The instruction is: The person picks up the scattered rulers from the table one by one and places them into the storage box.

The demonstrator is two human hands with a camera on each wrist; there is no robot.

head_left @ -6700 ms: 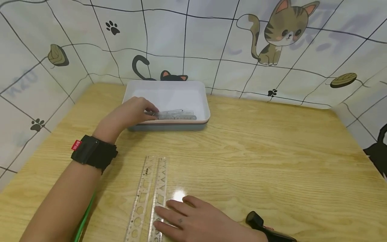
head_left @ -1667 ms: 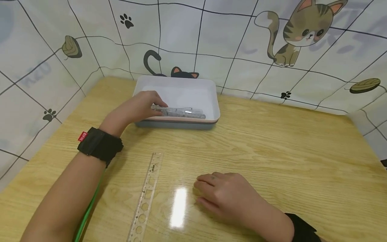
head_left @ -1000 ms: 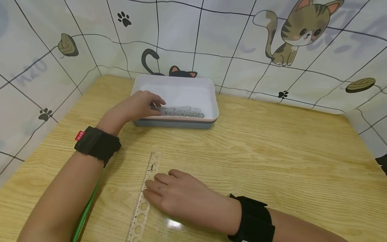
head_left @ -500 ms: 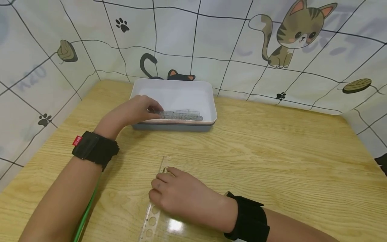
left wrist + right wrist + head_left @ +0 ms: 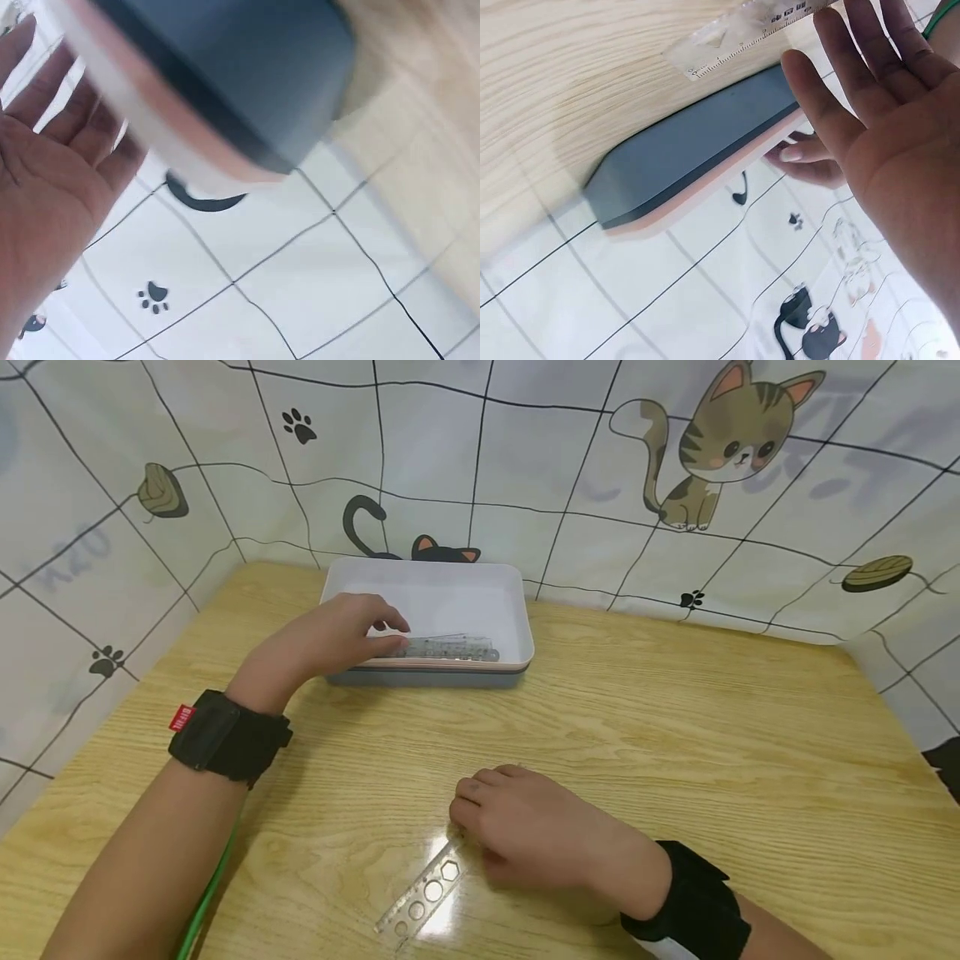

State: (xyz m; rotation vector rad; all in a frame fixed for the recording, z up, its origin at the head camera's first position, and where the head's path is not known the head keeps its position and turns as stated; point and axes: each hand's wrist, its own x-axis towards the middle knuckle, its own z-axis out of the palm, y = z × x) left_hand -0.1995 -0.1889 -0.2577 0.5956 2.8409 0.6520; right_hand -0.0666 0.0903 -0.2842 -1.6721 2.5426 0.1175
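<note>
A shallow white-lined box with a grey-blue outside stands at the back of the table. Several clear plastic rulers lie inside, along its front wall. My left hand reaches over the box's left end, thumb by the ruler ends and fingers spread; in the left wrist view its fingers are loosely extended. On the table, a clear ruler with cut-out shapes lies slanted under my right hand, which covers its upper part. The right wrist view shows that hand's fingers fairly straight, fingertips at the ruler's printed edge.
The wooden table reaches back to a cloth wall printed with cats and grid lines. A thin green cord runs beside the left forearm. Black bands circle both wrists.
Two rulers lay on the table at first; one remains there now. My right hand has moved it rightward and turned it to a slant. My left hand's fingers have spread from the rulers.
</note>
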